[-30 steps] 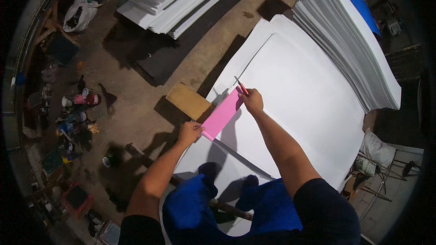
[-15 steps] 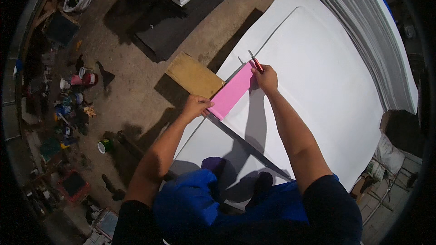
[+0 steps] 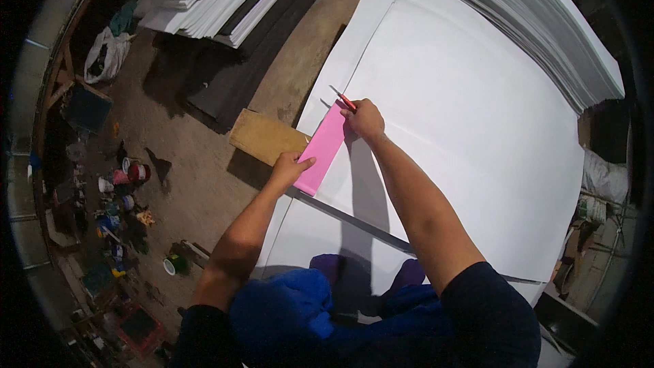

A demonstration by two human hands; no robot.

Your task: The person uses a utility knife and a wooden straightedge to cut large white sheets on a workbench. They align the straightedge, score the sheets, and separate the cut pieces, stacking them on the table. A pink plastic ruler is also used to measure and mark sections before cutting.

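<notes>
A pink rectangular strip (image 3: 324,144) lies along the left edge of a large white sheet (image 3: 470,129). My left hand (image 3: 289,172) grips the strip near its lower end, thumb on top and fingers at its left edge. At the strip's upper end, my right hand (image 3: 365,120) is closed around a red utility knife (image 3: 348,102). The knife's thin blade points up and left, past the strip. My right fingers also touch the strip's top corner; how firmly they press it is hidden.
Under the strip's left side, a yellowish-brown board (image 3: 268,136) juts out. More white sheets (image 3: 310,232) extend toward my legs. Curved sheet stacks stand at the far right (image 3: 504,27) and far left (image 3: 204,7). Pots and cans (image 3: 139,172) litter the floor at left.
The view has shifted, so the sheets and both hands appear further left. My left thumb now lies further over the strip's face. The knife stays in my right hand.
</notes>
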